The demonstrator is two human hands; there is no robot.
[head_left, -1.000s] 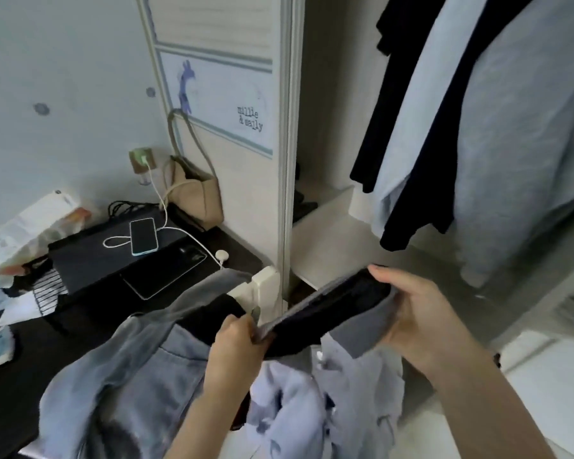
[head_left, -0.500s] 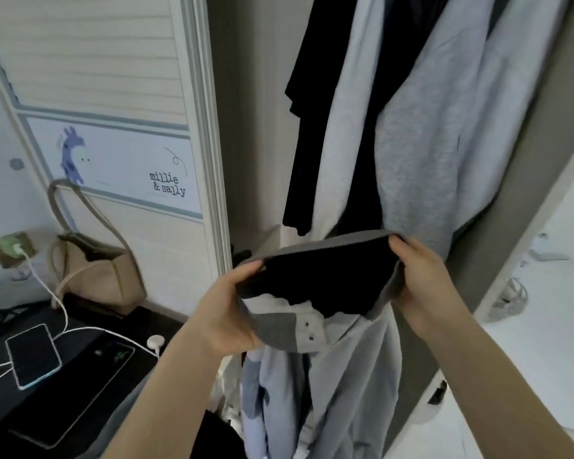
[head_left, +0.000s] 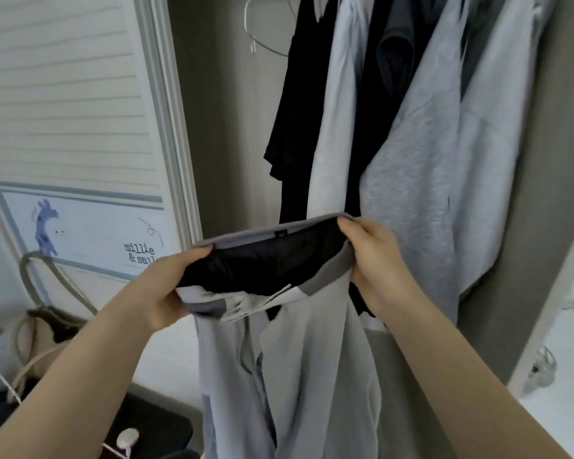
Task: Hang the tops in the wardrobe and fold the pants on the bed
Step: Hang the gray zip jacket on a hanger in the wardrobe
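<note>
I hold a light grey-blue top [head_left: 299, 366] up in front of the open wardrobe [head_left: 226, 134]. My left hand [head_left: 166, 286] grips the left side of its dark-lined collar. On the right side of the collar my right hand [head_left: 375, 263] does the same, and the opening is stretched wide between them. The body of the top hangs straight down below my hands. Behind it, black and grey tops [head_left: 411, 154] hang in the wardrobe. An empty wire hanger [head_left: 262, 34] hangs at the top left of them.
The white sliding wardrobe door [head_left: 80, 127] with a giraffe picture stands at the left. A beige bag [head_left: 43, 329] sits below it, beside a black desk [head_left: 159, 429] with a white charging cable [head_left: 0, 379]. The wardrobe's right wall [head_left: 550, 226] borders a bright floor.
The view has swung up from the desk to the wardrobe. Both hands have raised the top higher and closer to the hanging clothes, keeping the same grip on the collar.
</note>
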